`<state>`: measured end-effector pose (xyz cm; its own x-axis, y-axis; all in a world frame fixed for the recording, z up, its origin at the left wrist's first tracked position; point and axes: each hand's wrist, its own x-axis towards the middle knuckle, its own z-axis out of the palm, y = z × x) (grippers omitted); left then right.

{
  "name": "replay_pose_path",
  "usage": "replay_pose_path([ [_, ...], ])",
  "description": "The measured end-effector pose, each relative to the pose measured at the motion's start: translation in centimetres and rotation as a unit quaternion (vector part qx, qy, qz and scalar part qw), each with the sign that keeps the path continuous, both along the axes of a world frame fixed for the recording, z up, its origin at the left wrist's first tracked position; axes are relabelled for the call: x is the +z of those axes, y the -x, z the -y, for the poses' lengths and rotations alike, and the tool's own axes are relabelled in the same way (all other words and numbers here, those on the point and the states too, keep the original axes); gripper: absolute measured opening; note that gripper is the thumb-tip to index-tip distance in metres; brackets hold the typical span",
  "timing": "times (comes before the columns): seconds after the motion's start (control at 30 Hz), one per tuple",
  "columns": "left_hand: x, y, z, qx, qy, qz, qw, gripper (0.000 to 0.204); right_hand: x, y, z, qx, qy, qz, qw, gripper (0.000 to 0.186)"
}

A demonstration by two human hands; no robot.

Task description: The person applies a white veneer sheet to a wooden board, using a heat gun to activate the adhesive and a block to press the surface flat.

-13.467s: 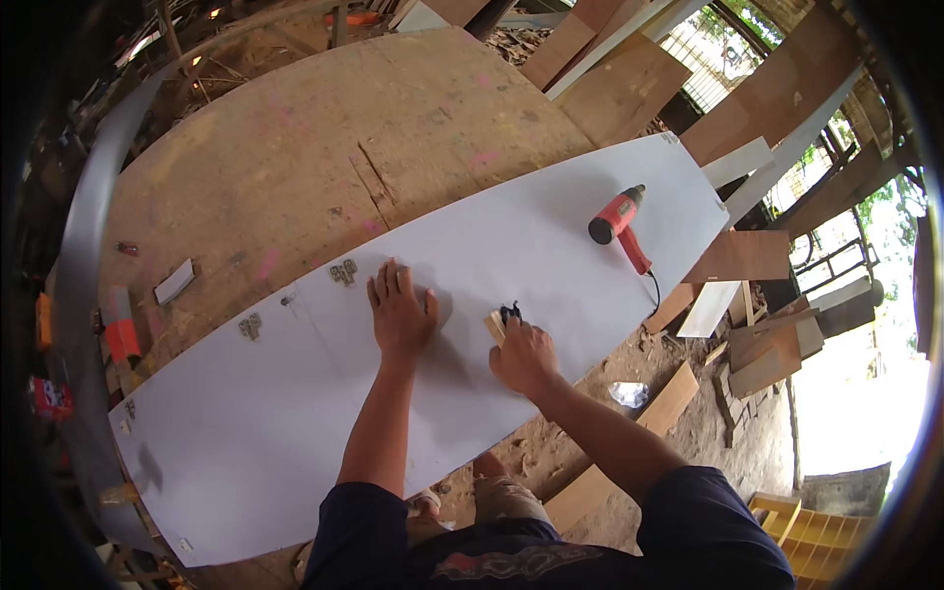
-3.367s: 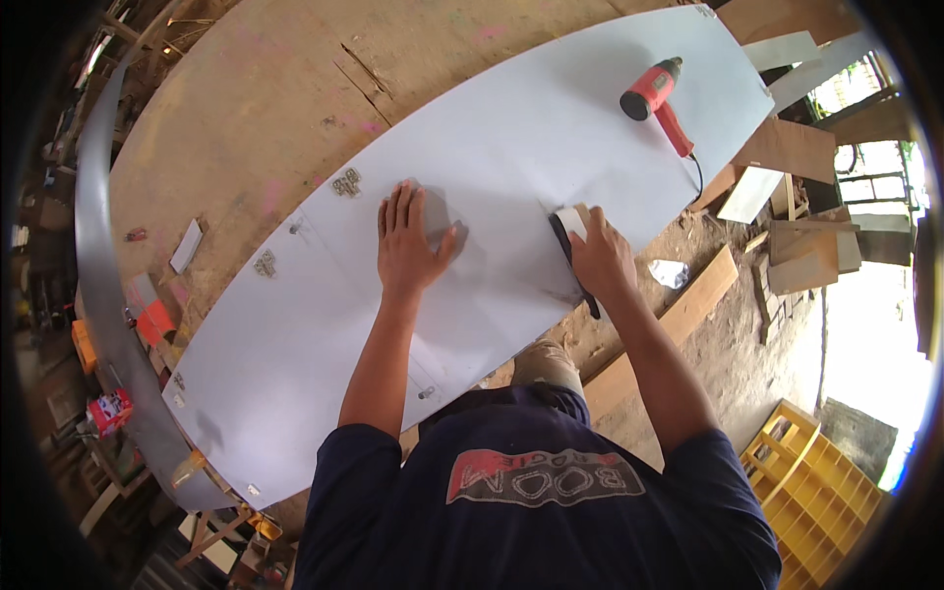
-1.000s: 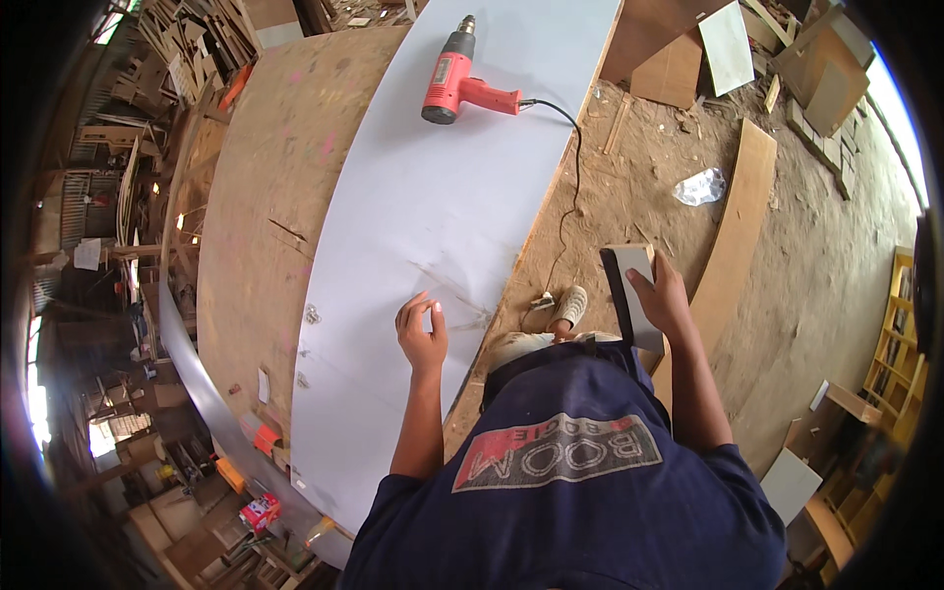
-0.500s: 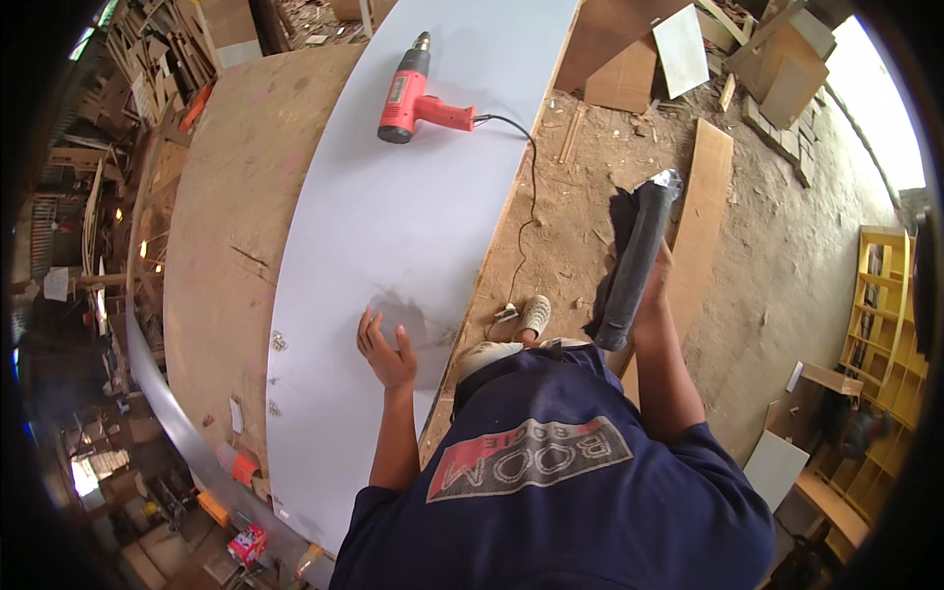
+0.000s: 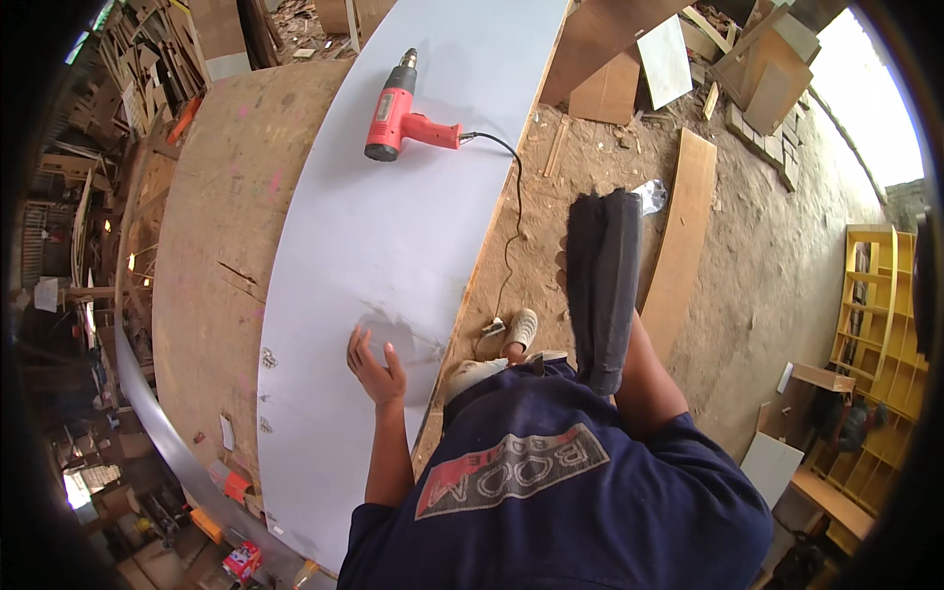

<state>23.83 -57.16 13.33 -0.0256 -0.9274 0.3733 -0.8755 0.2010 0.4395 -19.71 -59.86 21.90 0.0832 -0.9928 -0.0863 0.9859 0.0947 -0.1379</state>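
My left hand point(image 5: 377, 371) is open, fingers apart, over the near part of a long pale grey-white sheet point(image 5: 344, 236); I cannot tell whether it touches. A dark grey bundle point(image 5: 607, 285), like folded or rolled cloth, is held upright off the sheet's right side. Behind it my right hand is mostly hidden, with the right forearm point(image 5: 649, 379) coming up to it. Crumpled clear plastic point(image 5: 651, 196) shows at the bundle's far end. A red and black heat gun point(image 5: 393, 120) lies on the far part of the sheet, its nozzle pointing away.
The heat gun's black cord point(image 5: 518, 206) drops over the sheet's right edge to a plug point(image 5: 494, 327) near my foot point(image 5: 522, 330). A brown board point(image 5: 685, 206) lies on the dirt floor. Left is a worn wooden tabletop point(image 5: 221, 226); small hardware pieces point(image 5: 268, 358) sit on the sheet. A yellow shelf point(image 5: 880, 324) stands right.
My right hand has brought the dark bundle left, toward the sheet, and turned it so its broad side shows. My left hand has barely moved. The whole view has shifted slightly.
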Motion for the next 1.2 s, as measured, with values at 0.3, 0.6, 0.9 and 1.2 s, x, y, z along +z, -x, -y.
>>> replay_pose_path([
  [0.3,0.8,0.3,0.0,-0.03,0.024,0.007,0.999,0.052,1.4,-1.3,-0.5,-0.064,-0.229,-0.138,0.962,0.052],
  [0.6,14.9,16.1,5.5,-0.318,-0.069,-0.301,0.897,0.088,3.2,-5.0,-0.8,-0.052,-0.15,-0.344,0.925,0.034],
  [0.9,15.0,20.7,2.1,-0.405,-0.167,-0.233,0.869,0.104,2.1,-4.5,-2.0,-0.165,-0.15,-0.443,0.868,0.026],
  [1.2,13.3,16.2,0.2,-0.377,-0.189,-0.228,0.878,0.037,3.8,1.0,-1.9,-0.358,-0.212,-0.408,0.812,0.026],
])
